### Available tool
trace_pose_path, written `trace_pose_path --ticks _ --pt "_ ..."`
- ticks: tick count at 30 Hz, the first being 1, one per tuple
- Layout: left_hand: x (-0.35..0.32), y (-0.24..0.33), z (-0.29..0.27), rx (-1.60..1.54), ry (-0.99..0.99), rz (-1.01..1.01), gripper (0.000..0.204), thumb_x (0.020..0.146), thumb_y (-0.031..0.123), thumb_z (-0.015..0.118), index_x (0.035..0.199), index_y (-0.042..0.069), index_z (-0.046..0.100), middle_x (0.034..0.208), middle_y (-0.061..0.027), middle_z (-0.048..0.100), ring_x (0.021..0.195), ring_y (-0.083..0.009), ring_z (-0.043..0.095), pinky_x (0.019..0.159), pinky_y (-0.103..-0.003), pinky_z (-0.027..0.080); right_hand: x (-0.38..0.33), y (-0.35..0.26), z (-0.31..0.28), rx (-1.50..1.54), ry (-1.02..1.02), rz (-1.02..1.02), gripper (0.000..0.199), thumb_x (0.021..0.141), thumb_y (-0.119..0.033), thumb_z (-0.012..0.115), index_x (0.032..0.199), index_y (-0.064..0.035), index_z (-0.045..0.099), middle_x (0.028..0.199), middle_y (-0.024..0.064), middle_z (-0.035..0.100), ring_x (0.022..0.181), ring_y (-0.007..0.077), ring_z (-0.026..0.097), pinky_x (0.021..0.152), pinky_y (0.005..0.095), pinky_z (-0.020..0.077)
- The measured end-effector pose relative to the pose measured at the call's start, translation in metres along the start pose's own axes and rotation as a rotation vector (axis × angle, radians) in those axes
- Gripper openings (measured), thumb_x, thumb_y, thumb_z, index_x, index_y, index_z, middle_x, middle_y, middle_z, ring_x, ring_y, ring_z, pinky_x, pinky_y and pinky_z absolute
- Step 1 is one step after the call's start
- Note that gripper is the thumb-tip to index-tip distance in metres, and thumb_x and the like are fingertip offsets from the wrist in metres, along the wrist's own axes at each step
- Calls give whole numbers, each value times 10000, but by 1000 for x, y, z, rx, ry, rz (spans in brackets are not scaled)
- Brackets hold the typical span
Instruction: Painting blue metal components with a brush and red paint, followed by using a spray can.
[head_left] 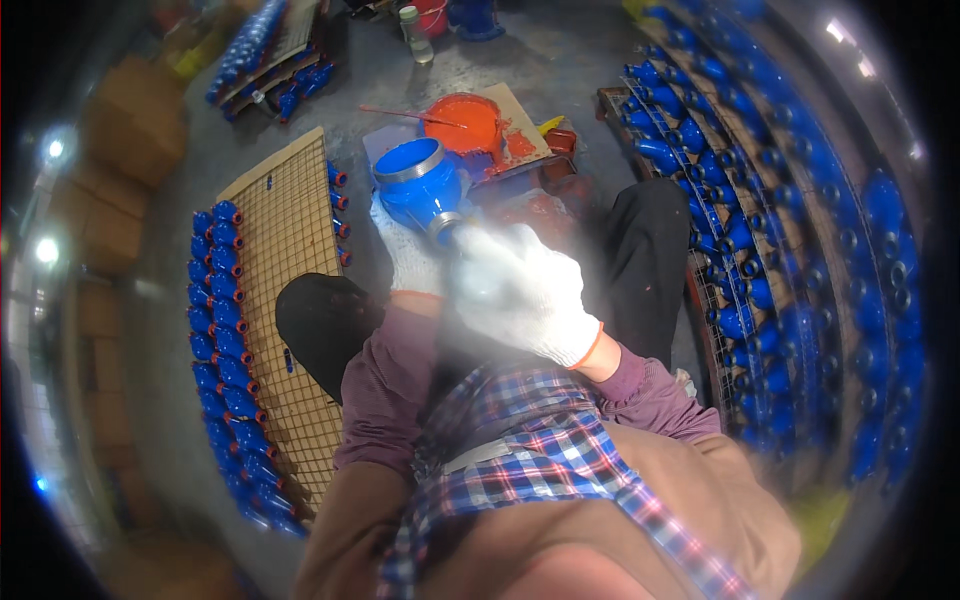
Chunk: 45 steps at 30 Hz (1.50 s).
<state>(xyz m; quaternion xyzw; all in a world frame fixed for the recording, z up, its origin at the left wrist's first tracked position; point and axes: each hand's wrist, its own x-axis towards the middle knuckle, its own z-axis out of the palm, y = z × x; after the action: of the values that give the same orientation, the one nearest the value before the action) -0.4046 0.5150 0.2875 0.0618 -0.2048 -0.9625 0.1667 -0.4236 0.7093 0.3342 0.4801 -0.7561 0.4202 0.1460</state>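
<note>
A blue-painted metal casting (425, 195), with a wide bare-metal rim and a smaller bare-metal port on its near side, is held up in front of me. My left hand (408, 250), in a white knit glove, is closed around its lower left side. Close by the small port is my right hand (525, 290), also gloved, its fingers curled in. Haze blurs the fingertips, and whatever they hold is hidden. Just beyond the casting stands an open tub of orange-red paint (480, 128), a thin red stick (400, 113) lying across it.
On the left, rows of blue castings with red ends (225, 320) line a wire-mesh panel (290, 230). Racks of blue castings (735, 240) rise on my right. Cardboard boxes (130, 120) are stacked far left. A bottle (415, 35) and red bucket (432, 15) stand beyond.
</note>
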Motion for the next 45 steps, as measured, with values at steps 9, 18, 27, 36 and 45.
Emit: trace_pose_path --ticks 9,18,27,36,45 --pt "10 -6 -17 12 89 0 844 879 735 354 1335 31 452 1144 -195 618 768 -298 636 664 -474 563 -1 4 -3 34 2 0 699 649 -330 819 1314 -259 615 981 130 584 691 302 663 606 379 539" --pt "13 -11 -23 67 112 68 814 881 714 391 1355 53 434 1186 -202 593 769 -295 629 690 -487 555 -2 6 -3 42 34 -9 694 652 -328 819 1313 -257 621 988 136 594 711 310 671 618 385 543" --pt "11 -11 -22 51 130 51 844 885 742 337 1349 47 449 1183 -206 598 797 -308 632 709 -494 562 -1 6 -1 27 22 8 686 647 -329 821 1302 -255 630 990 138 599 714 313 671 624 385 546" --pt "24 -11 -47 68 79 91 825 889 737 384 1351 56 440 1164 -206 602 790 -305 643 729 -513 566 -3 7 -6 47 52 -8 682 651 -317 817 1304 -262 628 961 134 596 718 315 671 638 383 549" --pt "14 -13 -27 3 87 56 819 893 735 383 1350 57 440 1167 -204 596 773 -299 632 753 -509 557 -4 8 -4 43 69 -11 686 648 -302 817 1307 -268 629 951 129 600 717 310 671 628 378 546"
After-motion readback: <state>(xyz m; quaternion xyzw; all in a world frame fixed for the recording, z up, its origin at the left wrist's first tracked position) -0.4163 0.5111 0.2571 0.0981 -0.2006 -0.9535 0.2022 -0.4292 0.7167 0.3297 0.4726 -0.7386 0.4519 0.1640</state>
